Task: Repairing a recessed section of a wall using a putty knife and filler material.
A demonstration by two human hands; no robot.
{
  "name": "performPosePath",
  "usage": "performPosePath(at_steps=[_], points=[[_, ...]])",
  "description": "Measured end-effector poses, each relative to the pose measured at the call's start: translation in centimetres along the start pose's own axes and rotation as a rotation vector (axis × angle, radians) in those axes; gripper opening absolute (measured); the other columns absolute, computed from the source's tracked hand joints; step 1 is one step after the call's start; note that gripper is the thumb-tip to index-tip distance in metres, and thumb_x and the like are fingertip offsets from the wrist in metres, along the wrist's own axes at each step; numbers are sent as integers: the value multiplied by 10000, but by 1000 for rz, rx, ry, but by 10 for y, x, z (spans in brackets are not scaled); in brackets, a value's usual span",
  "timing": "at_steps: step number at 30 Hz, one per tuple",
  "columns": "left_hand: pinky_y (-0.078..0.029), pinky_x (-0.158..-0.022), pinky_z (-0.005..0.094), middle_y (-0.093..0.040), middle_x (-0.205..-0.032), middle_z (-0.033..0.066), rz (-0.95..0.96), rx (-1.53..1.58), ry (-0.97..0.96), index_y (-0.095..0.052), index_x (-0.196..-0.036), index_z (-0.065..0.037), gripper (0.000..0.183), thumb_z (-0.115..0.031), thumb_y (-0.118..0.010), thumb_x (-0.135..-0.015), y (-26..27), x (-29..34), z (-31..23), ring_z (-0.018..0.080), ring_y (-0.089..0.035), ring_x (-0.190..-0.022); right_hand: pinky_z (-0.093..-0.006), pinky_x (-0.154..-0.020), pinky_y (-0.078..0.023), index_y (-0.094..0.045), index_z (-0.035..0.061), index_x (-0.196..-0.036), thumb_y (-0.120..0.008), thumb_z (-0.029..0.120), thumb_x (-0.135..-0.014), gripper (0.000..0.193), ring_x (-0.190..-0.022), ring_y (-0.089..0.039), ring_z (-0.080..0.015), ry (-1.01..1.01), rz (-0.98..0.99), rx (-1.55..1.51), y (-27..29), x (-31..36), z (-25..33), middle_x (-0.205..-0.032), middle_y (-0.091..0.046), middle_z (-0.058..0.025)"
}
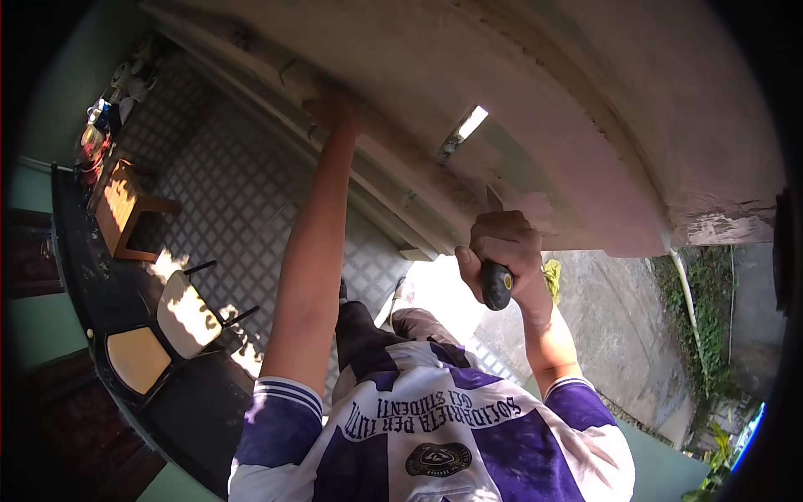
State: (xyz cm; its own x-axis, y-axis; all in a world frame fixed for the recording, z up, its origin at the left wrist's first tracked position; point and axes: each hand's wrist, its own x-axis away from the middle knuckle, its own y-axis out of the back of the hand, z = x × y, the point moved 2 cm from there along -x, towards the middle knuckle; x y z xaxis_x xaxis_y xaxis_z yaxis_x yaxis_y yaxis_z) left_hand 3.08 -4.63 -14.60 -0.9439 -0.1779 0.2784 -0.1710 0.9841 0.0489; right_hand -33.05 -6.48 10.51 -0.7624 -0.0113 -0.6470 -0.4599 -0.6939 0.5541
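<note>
My right hand (506, 251) is closed around the black handle (497, 287) of a scraper, with a yellow spot at the handle's end. Its thin, pointed blade (493, 199) shows just past my knuckles, against the pale plastered surface (552, 180) overhead. How much of the blade touches the plaster, I cannot tell. My left arm is stretched up, and my left hand (336, 110) rests at the long ledge (389, 180) in shadow. Its fingers are dim and mostly hidden. Small metal hooks (311, 131) stick out along that ledge.
A bright slot-shaped opening (473, 123) pierces the plaster between my hands. Below left are a wooden stool (125, 205), a metal-legged chair (188, 314) and another tan seat (138, 360) by a tiled floor (226, 167). At right, a pale pipe (687, 293) runs past plants above concrete ground.
</note>
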Motion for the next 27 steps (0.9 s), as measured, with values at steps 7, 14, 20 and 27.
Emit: performPosePath(at_steps=[7,14,20,27], points=[[-485,-949,584,-546,-1234,384,-49,-81,-33,-380,-1303,121,851,-647,-458,-944,14,36,-31,524,-572,-1130,-338,-397,-307,-418,78,-536,-668,-50,-739,346,-383,-419,-223,-86,-51,-44,-10,21,-27,-490,-394,-62],[-475,-948,606,-542,-1207,404,-63,-170,-44,-380,-1260,108,783,-616,-432,-968,31,57,-61,550,-562,-1116,-300,-448,-356,-439,53,-555,-603,-26,-807,311,-419,-439,-205,-159,-37,-12,-13,17,-23,-505,-419,-57],[-489,-943,600,-527,-1216,417,-54,-219,-12,-327,-1319,106,804,-607,-443,-966,31,46,-56,546,-563,-1124,-298,-446,-348,-436,60,-567,-591,-8,-802,288,-418,-432,-202,-14,38,25,-12,-2,6,-510,-431,-45],[-498,-938,600,-506,-1238,424,-42,-264,-9,-298,-1355,82,797,-602,-433,-970,31,47,-54,554,-560,-1125,-315,-401,-314,-446,64,-564,-653,-61,-725,290,-393,-407,-205,44,20,-37,-11,-6,-3,-517,-418,-52]])
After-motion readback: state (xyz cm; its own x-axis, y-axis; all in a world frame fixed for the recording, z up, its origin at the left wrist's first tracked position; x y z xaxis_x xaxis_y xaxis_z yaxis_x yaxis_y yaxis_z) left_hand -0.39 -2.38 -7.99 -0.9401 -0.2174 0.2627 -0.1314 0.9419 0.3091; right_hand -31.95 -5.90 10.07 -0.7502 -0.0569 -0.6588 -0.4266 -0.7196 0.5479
